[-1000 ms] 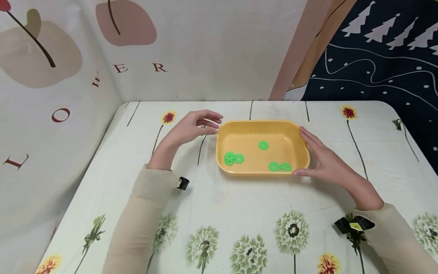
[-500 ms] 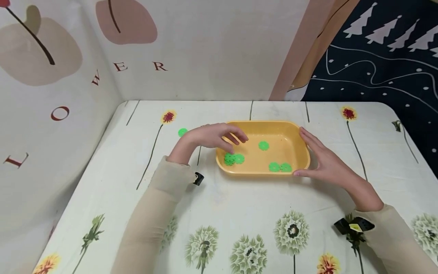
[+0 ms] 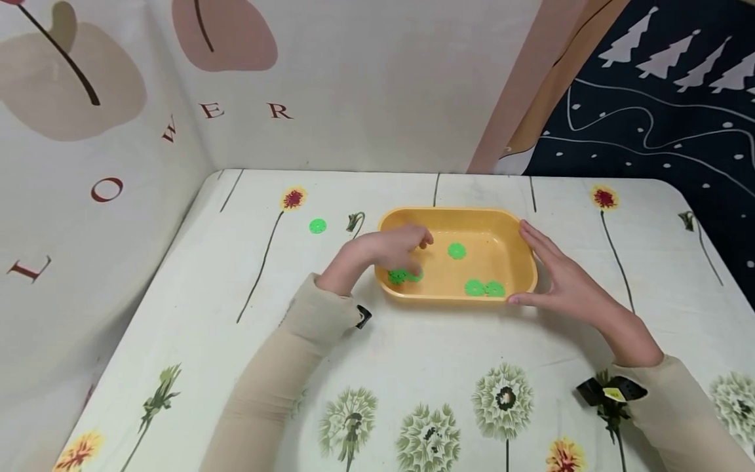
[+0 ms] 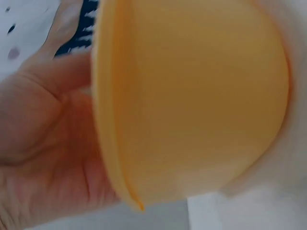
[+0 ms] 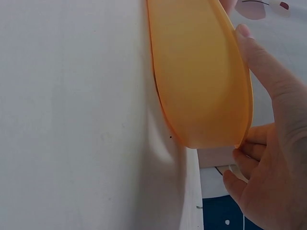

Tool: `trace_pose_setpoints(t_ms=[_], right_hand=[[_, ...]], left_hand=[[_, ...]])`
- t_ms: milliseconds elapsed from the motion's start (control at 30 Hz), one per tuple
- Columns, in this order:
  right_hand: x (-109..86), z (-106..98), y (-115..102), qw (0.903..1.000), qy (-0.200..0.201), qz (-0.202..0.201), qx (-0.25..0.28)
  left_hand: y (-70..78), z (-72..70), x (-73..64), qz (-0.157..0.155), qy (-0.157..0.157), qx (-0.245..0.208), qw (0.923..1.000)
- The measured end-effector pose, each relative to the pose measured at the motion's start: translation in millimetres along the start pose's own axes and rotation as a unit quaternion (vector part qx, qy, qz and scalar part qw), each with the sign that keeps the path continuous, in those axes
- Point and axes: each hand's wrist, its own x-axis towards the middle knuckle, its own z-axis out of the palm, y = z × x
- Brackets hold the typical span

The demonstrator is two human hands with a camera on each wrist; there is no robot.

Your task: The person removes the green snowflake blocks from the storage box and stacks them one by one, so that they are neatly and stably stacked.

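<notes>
A yellow plastic basin [image 3: 448, 219] stands on the flowered tablecloth. Over its left end reaches my left hand [image 3: 395, 248], fingers bent and spread from the thumb, dipping inside the rim. The thumb overlaps a green notched disc; beside it lie more green discs [image 3: 398, 276] in a small pile. Elsewhere on the basin floor are a single green disc [image 3: 457, 251] and two side by side [image 3: 485, 288]. My right hand [image 3: 557, 278] holds the right end, thumb at the near rim and fingers at the far corner. In the left wrist view, the basin wall [image 4: 201, 96] hides the left fingertips.
One green disc [image 3: 318, 226] lies on the tablecloth [image 3: 377, 354] left of the basin. A pale printed cloth [image 3: 366, 85] hangs behind the table, with a dark tree-patterned cloth [image 3: 655, 124] at the back right.
My left hand has moved right, from beside the basin to over its left end and down into it. A green disc now shows on the tablecloth where that hand was. The right hand keeps its hold.
</notes>
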Motion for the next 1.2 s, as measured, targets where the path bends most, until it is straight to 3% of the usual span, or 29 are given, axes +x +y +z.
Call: trace_pose_setpoints(t_ms=[133,233,367,467,567,767,900,1100,1200], right_hand=[[-0.2,0.0,0.3,1.0,0.0,0.001,0.001],[-0.1,-0.2,-0.3,1.0,-0.001,0.003,0.002],[-0.2,-0.1,-1.1,1.0,0.0,0.002,0.002],[-0.5,0.2,-1.2,1.0,0.002,-0.002,0.002],[-0.5,0.6,-0.9,1.0,0.004,-0.004,0.002],[-0.1,0.6,-1.1,1.0,0.003,-0.004,0.001],[0.1,0.2,-2.5,1.0,0.002,-0.002,0.001],[0.0,0.1,-2.9,1.0,0.0,0.002,-0.002],[-0.3,-0.2,-3.0,1.0,-0.001,0.003,-0.004]], left_hand=[[12.4,8.6,4.4,-0.092,0.001,0.068,0.9935],[17.4,12.7,7.7,-0.138,-0.003,0.101,0.9852],[19.1,14.3,10.8,-0.164,-0.007,0.113,0.98],[18.0,14.2,12.7,-0.165,-0.01,0.099,0.9813],[14.3,14.8,14.2,-0.152,-0.015,0.07,0.9859],[1.8,18.0,16.4,-0.074,-0.012,0.06,0.9954],[-2.3,18.9,18.8,-0.042,-0.009,0.04,0.9983],[-6.1,20.4,20.6,0.003,-0.048,-0.05,0.9976],[-7.2,21.3,22.1,0.035,-0.084,-0.061,0.994]])
